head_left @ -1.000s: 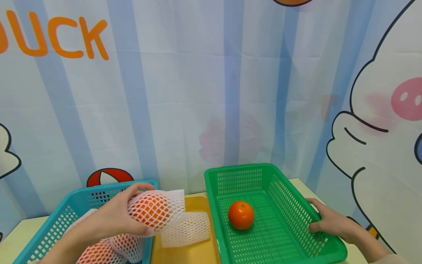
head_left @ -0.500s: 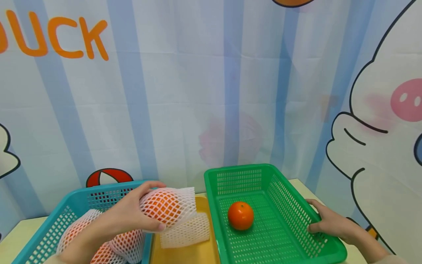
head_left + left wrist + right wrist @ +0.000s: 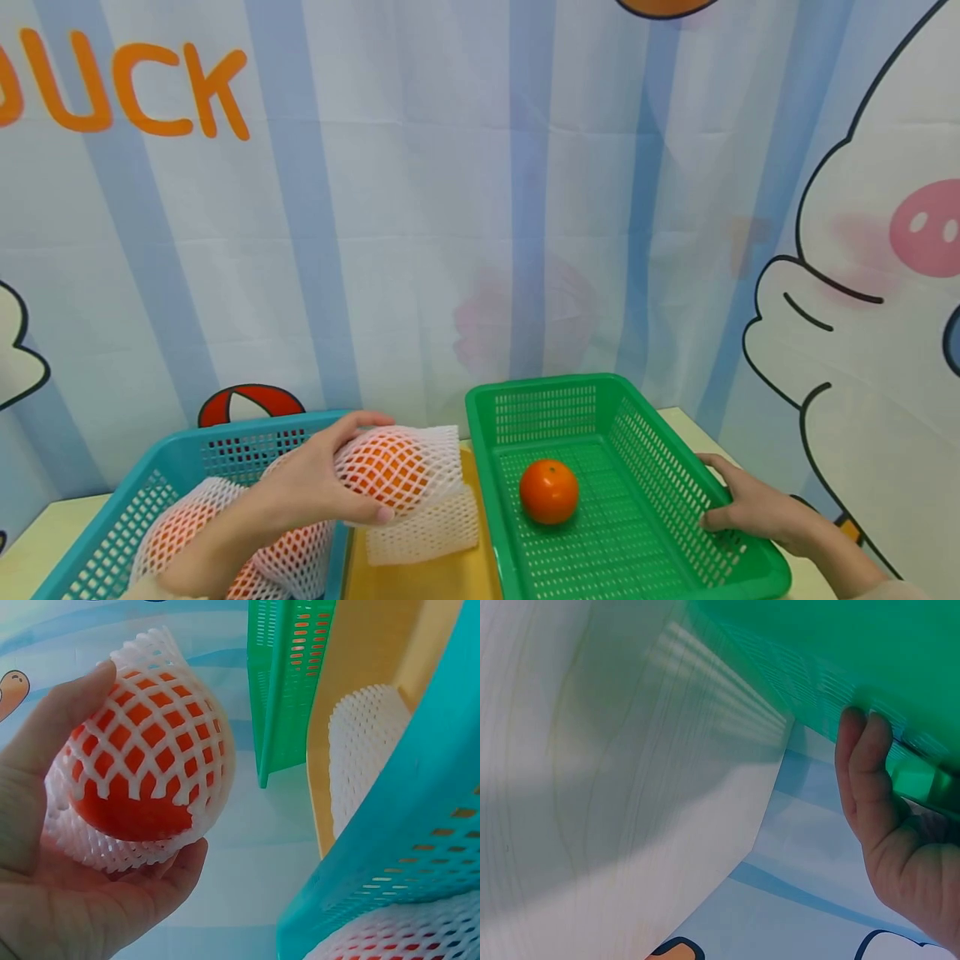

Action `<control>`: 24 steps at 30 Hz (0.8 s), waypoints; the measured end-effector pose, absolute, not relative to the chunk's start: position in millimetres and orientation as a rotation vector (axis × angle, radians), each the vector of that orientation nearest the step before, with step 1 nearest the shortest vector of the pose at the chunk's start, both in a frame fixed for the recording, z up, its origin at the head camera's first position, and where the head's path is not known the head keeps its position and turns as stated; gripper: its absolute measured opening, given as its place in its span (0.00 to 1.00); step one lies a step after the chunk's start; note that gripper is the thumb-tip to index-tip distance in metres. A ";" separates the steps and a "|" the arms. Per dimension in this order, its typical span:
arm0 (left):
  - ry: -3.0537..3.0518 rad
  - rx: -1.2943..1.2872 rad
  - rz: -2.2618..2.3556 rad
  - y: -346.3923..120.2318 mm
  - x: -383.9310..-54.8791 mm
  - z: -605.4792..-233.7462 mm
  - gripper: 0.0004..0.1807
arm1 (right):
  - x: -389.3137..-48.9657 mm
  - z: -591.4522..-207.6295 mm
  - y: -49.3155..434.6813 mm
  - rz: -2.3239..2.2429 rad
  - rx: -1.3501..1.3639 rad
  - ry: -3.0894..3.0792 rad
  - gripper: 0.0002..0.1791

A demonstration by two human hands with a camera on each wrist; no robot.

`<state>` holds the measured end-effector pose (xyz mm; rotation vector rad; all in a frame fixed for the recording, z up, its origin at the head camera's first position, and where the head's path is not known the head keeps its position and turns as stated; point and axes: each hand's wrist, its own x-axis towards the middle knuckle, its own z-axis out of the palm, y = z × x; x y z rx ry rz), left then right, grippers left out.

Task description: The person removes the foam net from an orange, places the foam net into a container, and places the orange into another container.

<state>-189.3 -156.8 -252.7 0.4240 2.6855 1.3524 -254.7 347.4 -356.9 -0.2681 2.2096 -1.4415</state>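
Evidently a two-sided hold: left hand cups the netted fruit between thumb and fingers, probably so the net won't slip. Loose net lies rightward of that hand, in the yellow tray. Right hand pinches the green basket, likely steadying it; bare fruit inside, left of that hand.

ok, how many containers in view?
3: blue basket at left, yellow tray in the middle, green basket at right, the right hand holding its side.
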 end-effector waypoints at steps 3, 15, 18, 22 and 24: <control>2.662 0.473 1.382 -155.7 -190.1 -254.2 0.45 | -247.5 -349.5 339.9 -1.452 -0.226 2.230 0.50; 2.471 0.558 1.550 -151.9 -192.7 -256.5 0.47 | -241.2 -334.8 339.7 -1.359 -0.315 2.319 0.47; 2.463 0.569 1.559 -151.7 -192.4 -256.9 0.47 | -240.9 -330.9 340.4 -1.336 -0.343 2.356 0.46; 2.462 0.551 1.564 -150.8 -193.3 -257.6 0.46 | -239.7 -322.3 340.0 -1.303 -0.337 2.404 0.44; 2.462 0.538 1.567 -150.0 -194.0 -258.1 0.46 | -239.9 -317.4 341.3 -1.287 -0.328 2.422 0.43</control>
